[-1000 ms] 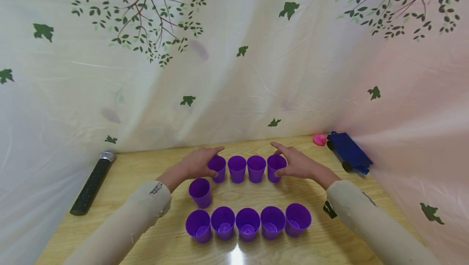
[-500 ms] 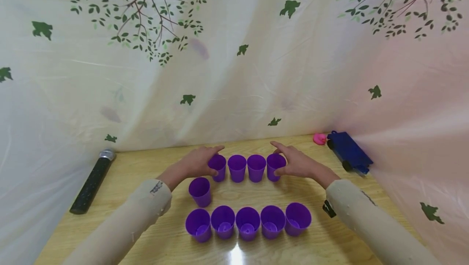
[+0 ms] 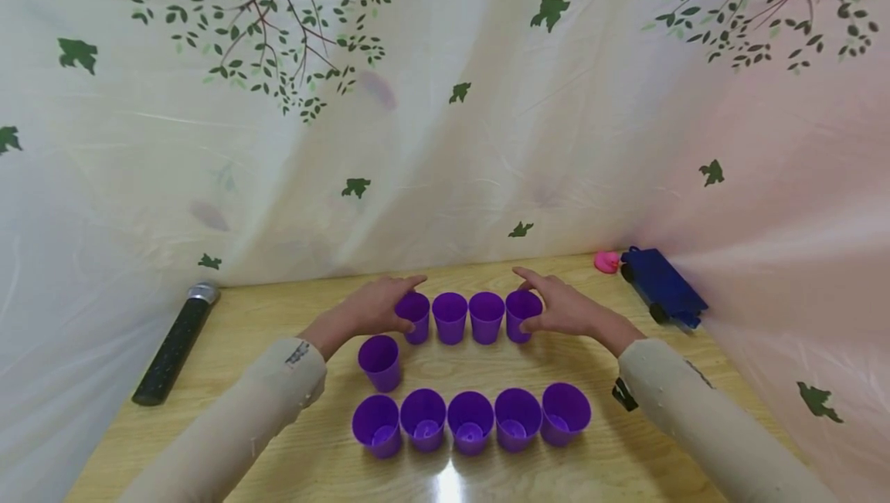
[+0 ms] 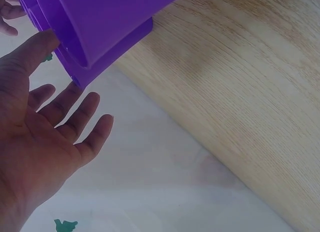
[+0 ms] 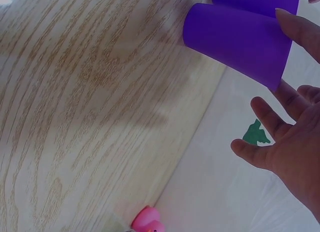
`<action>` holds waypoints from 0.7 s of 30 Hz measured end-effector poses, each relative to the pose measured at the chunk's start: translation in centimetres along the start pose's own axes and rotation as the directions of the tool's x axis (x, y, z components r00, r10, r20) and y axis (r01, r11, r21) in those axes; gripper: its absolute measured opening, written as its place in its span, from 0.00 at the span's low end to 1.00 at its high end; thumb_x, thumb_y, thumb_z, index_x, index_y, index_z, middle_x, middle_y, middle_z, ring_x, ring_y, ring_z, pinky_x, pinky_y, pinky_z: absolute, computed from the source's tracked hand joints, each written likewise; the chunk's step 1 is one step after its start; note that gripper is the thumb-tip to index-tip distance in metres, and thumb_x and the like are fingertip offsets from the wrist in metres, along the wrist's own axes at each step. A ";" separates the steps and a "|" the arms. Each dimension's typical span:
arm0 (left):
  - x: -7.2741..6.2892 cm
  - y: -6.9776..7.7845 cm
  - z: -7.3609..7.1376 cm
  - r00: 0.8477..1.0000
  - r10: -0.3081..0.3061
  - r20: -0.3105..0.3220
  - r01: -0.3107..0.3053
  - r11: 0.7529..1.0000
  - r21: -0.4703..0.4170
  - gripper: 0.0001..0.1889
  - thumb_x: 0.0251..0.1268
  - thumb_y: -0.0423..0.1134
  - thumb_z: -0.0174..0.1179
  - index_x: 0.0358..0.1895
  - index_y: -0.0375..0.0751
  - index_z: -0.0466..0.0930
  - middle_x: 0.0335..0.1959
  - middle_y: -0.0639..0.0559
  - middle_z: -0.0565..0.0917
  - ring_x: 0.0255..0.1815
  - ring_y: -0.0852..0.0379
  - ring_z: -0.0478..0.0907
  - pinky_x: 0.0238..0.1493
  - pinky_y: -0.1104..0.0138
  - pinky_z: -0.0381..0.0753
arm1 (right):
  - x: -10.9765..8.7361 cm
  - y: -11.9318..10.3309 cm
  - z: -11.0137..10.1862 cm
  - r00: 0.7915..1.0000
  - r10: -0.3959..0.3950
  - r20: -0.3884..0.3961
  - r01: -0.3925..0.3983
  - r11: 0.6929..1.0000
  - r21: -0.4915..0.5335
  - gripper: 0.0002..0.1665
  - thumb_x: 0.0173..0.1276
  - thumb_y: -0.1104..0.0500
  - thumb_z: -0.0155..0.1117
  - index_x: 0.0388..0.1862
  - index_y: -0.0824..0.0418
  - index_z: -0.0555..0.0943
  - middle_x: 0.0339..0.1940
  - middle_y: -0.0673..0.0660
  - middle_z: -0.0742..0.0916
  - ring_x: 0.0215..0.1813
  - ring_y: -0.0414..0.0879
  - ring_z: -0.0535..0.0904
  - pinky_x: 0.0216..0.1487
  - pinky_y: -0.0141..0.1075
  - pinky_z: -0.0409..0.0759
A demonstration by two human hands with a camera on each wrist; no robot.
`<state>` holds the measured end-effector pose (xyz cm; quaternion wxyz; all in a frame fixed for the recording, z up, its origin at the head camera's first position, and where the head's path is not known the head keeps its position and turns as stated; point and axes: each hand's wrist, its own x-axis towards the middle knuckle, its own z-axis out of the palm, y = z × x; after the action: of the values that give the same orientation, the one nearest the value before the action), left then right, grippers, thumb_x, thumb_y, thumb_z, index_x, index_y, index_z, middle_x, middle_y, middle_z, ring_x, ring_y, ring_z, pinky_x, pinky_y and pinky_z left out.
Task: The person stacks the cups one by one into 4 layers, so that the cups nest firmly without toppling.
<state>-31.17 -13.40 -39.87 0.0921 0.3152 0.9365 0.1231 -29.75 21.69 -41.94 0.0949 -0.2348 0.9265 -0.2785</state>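
In the head view, several upright purple cups form a back row. My left hand (image 3: 365,308) holds the leftmost cup (image 3: 418,310) near its rim, thumb in front and index finger behind. At the right end, my right hand (image 3: 566,308) has thumb and index finger around another purple cup (image 3: 518,308) in the same way. The other fingers of both hands spread loosely, as the left wrist view and right wrist view show. Two cups (image 3: 469,319) stand between the hands. A single cup (image 3: 379,364) sits below the left hand, behind a front row of cups (image 3: 470,424).
A black microphone (image 3: 177,344) lies at the far left of the wooden table (image 3: 271,426). Back right are a pink rubber duck (image 3: 606,261) and a dark blue toy cart (image 3: 662,287). A leaf-patterned curtain (image 3: 431,140) rises along the table's back edge.
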 end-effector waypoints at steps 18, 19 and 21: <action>0.1 0.3 -0.1 1.000 -0.016 0.018 0.016 1.000 -0.011 0.45 0.58 0.44 0.71 0.78 0.42 0.60 0.65 0.41 0.79 0.66 0.39 0.74 0.65 0.49 0.76 | -0.1 0.0 0.0 1.000 0.009 -0.004 -0.009 1.000 -0.005 0.60 0.56 0.54 0.77 0.81 0.62 0.54 0.64 0.63 0.81 0.71 0.65 0.69 0.72 0.63 0.64; 0.1 0.3 -0.2 1.000 -0.016 0.019 0.016 1.000 -0.011 0.45 0.58 0.44 0.71 0.77 0.42 0.60 0.65 0.40 0.79 0.66 0.39 0.74 0.65 0.48 0.76 | -0.1 0.0 0.0 1.000 0.010 -0.005 -0.010 1.000 -0.004 0.60 0.56 0.54 0.77 0.81 0.62 0.54 0.64 0.63 0.81 0.71 0.65 0.69 0.72 0.63 0.64; 0.1 0.3 -0.2 1.000 -0.011 0.017 0.011 1.000 -0.006 0.45 0.58 0.44 0.72 0.77 0.41 0.60 0.65 0.40 0.79 0.66 0.39 0.75 0.65 0.48 0.76 | -0.1 0.1 0.0 1.000 0.012 -0.004 -0.012 1.000 -0.005 0.60 0.56 0.53 0.77 0.81 0.61 0.54 0.64 0.63 0.81 0.71 0.65 0.69 0.72 0.63 0.64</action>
<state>-31.18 -13.14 -39.62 0.1018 0.3110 0.9369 0.1228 -29.71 21.75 -42.00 0.0942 -0.2291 0.9286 -0.2762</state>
